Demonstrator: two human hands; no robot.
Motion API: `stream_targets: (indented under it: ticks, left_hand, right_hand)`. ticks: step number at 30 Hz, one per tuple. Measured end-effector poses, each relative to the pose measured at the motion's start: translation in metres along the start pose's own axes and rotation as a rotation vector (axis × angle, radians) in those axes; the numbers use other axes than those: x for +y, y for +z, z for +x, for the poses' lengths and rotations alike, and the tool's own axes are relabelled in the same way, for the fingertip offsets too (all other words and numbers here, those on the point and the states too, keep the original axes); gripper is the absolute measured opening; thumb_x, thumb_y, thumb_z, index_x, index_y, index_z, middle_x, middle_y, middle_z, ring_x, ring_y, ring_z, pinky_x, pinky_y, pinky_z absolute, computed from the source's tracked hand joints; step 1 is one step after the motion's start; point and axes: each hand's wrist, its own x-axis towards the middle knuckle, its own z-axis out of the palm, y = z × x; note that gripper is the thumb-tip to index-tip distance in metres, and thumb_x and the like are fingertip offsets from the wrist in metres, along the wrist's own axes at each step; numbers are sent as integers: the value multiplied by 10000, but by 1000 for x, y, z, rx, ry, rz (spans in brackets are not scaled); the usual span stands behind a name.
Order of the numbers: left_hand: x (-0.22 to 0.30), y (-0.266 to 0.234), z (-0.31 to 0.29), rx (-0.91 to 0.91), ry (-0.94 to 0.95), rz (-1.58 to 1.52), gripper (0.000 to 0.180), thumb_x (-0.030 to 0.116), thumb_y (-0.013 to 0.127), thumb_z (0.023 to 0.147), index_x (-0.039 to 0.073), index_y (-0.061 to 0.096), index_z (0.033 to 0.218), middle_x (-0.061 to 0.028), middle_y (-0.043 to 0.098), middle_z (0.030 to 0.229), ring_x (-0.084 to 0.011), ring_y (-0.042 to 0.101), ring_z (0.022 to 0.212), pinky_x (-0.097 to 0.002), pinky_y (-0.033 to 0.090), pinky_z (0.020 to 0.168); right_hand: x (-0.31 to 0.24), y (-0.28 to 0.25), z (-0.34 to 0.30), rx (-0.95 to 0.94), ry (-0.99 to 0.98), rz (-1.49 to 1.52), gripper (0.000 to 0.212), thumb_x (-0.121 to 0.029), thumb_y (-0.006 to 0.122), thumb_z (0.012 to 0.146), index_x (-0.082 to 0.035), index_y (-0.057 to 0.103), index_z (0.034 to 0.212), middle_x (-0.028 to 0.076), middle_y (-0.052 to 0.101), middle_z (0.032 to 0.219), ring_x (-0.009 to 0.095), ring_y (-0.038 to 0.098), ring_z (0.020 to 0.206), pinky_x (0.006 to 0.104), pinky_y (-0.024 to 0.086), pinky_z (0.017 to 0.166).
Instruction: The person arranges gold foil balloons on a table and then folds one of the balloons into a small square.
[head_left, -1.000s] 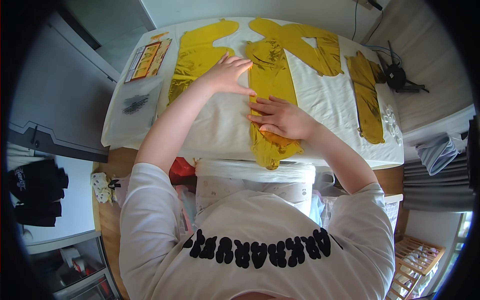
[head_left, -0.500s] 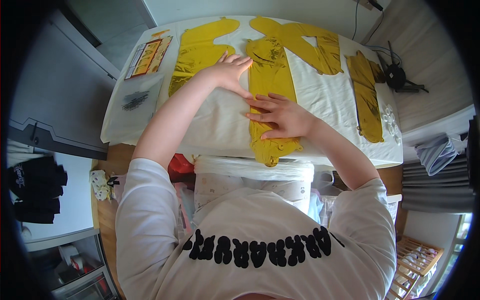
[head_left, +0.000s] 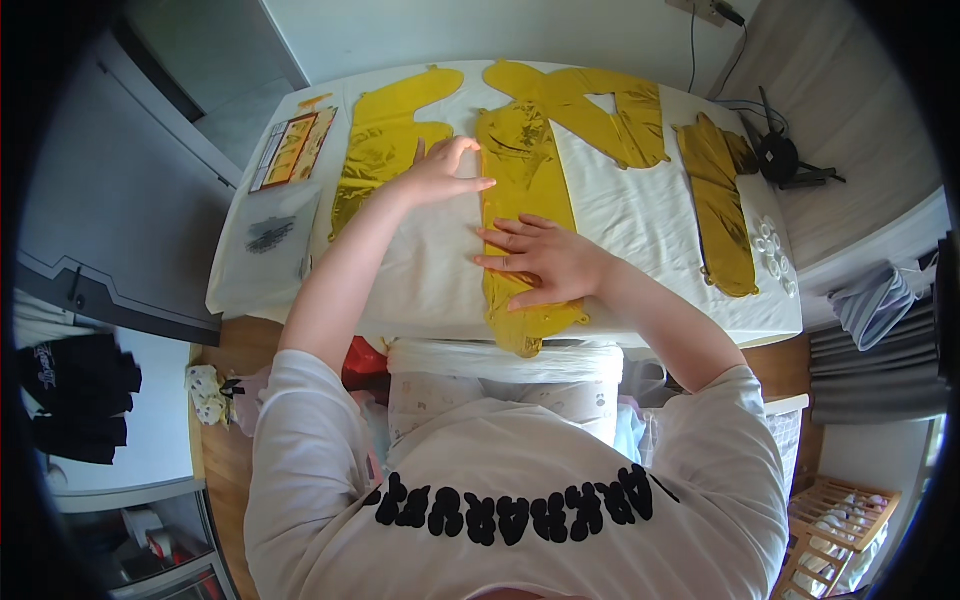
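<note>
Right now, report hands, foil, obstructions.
Right hand spread on long gold foil; left hand open at its left edge. Foil's lower end past edge of white cloth. Second gold foil close at upper right.

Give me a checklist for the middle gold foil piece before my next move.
1. Right hand on the middle gold foil piece: ok, spread palm down on its nearer half.
2. Left hand pressing on it: cannot tell; fingertips are at its left edge.
3. Foil free of wrinkles: not ok, creased near its far end.
4. Clear of the near edge of the table: not ok, its near end reaches there.
5. Apart from the rightmost foil piece: ok.
</note>
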Motion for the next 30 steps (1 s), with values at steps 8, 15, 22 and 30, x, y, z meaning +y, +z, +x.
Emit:
stream_targets:
  ticks: [8, 15, 22, 30]
  left_hand:
    - [45, 41, -1, 112, 524, 31, 402, 278, 559, 1064, 95, 603, 1419, -87, 526, 1549, -289, 393, 1501, -485, 295, 1252]
    - [32, 44, 9, -159, 486, -59, 474, 236, 457, 1099, 137, 471, 1563, -31, 402, 1655, -266, 291, 1565, -496, 194, 1287]
    - [30, 47, 12, -173, 486, -21, 517, 186, 476, 1078, 133, 425, 1590, -43, 397, 1659, -264, 271, 1574, -507, 185, 1290]
    - [32, 47, 5, -136, 491, 68, 522, 243, 521, 1072, 105, 438, 1568, -49, 423, 1637, -276, 293, 1562, -522, 237, 1276]
  right_hand:
    - [6, 5, -5, 18, 13, -53, 798, -681, 565, 945, -262, 404, 1605, 135, 290, 1696, 386, 235, 1567, 536, 155, 1276]
    - [3, 6, -3, 44, -28, -49, 841, -683, 554, 947, -200, 378, 1614, 172, 299, 1680, 403, 217, 1567, 516, 147, 1281]
    - [-7, -4, -6, 154, -57, -95, 823, -634, 619, 926, -94, 479, 1531, 182, 455, 1585, 378, 386, 1498, 533, 244, 1262]
    - [8, -41, -7, 369, 132, 190, 509, -361, 664, 987, -34, 619, 1375, 199, 585, 1452, 394, 577, 1316, 479, 467, 1105]
